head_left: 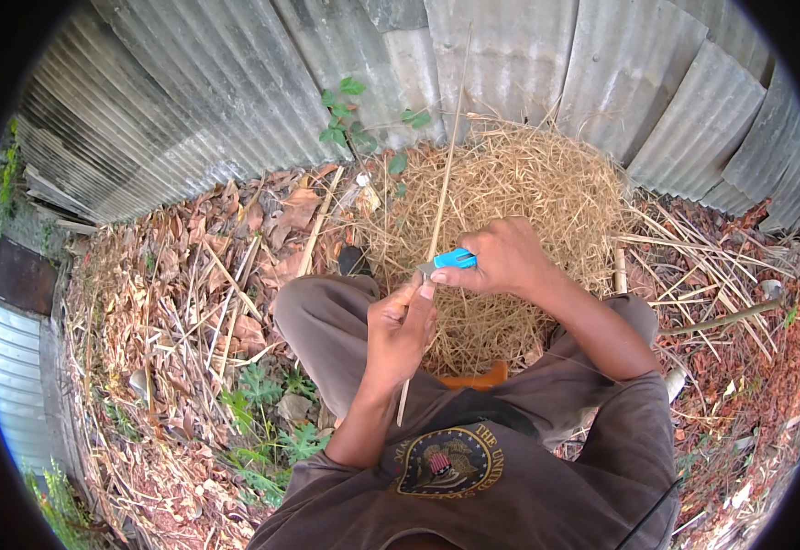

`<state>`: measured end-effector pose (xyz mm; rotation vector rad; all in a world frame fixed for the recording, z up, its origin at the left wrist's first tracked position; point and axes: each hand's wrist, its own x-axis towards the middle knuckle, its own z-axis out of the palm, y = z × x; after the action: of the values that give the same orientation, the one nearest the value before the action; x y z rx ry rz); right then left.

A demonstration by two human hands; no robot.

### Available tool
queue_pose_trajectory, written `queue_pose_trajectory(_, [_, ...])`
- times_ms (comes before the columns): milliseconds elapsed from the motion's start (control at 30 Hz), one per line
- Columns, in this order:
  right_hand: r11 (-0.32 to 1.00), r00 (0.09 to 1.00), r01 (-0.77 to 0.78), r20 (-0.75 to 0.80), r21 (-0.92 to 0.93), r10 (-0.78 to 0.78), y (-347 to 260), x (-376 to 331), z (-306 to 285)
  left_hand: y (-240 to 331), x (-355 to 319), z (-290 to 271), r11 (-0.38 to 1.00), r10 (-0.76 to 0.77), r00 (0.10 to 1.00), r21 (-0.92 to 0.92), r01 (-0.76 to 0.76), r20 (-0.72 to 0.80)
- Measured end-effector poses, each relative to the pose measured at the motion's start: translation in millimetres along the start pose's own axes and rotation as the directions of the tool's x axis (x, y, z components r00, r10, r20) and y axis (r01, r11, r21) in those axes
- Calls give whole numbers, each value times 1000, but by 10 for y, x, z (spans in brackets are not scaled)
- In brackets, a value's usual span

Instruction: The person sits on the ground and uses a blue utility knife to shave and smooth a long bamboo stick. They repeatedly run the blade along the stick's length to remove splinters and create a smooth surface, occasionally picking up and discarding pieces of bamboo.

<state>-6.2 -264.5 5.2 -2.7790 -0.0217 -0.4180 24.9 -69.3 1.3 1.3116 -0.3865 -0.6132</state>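
A long thin pale stick, perhaps a bamboo strip, runs from near the metal fence down past my lap. My left hand is closed around its lower part, thumb pointing up along it. In my right hand is a blue-handled utility knife, its grey blade end meeting the stick just above my left fingers. The exact blade edge is too small to make out. Both hands are close together above the gap between my bent knees.
A heap of straw-like shavings lies in front of me. Corrugated metal sheets stand behind it. Dry leaves and a green plant are at left; loose thin sticks lie at right. Something orange shows between my legs.
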Motion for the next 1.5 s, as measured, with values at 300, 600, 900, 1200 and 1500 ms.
queue_pose_trajectory(300, [993, 993, -116, 9, 35, 115, 84, -37, 63, -4, -149, -32, 1000, -17, 999, -2, 17, 34])
queue_pose_trajectory(600, [963, 963, -264, -46, 62, 267, 415, 87, -52, 39, -344, -36, 998, -45, 993, 40, 41, 105])
queue_pose_trajectory(900, [958, 957, -281, -56, 56, 284, 444, 98, -29, 55, -460, -122, 989, -28, 993, 148, 11, 113])
queue_pose_trajectory(1200, [993, 998, -53, -36, 105, 57, -14, -30, 79, 108, -579, -306, 986, -44, 996, 162, 31, 79])
queue_pose_trajectory(1500, [928, 926, -369, -68, 55, 372, 638, 181, -112, 159, -806, -376, 970, -99, 982, 234, 60, 160])
